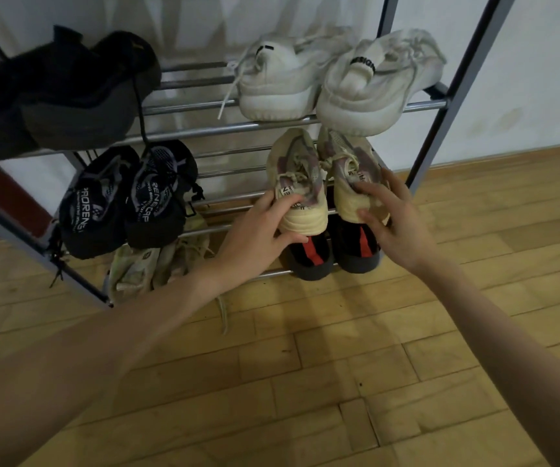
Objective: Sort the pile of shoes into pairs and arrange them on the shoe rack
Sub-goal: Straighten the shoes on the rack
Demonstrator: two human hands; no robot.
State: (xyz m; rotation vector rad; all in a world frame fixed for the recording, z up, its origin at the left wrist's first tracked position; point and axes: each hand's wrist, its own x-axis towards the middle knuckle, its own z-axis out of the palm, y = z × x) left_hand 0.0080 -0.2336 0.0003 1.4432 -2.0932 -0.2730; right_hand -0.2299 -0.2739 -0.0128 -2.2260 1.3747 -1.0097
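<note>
Two cream-and-mauve sneakers sit side by side on the middle shelf of the metal shoe rack [204,129], at its right end. My left hand [258,227] grips the heel of the left cream sneaker [297,183], thumb under the sole. Around the heel of the right cream sneaker [349,170] curl the fingers of my right hand [396,217]. Above them stands a white chunky pair [332,82]. A black pair with white lettering [127,200] fills the middle shelf's left. Below are a black-and-red pair [332,254] and a pale yellowish pair [157,261].
A dark grey-black pair [59,92] occupies the top shelf's left end. The rack's right upright [440,129] stands close beside my right hand. Wooden plank floor [305,365] spreads in front of the rack. A white wall is behind it.
</note>
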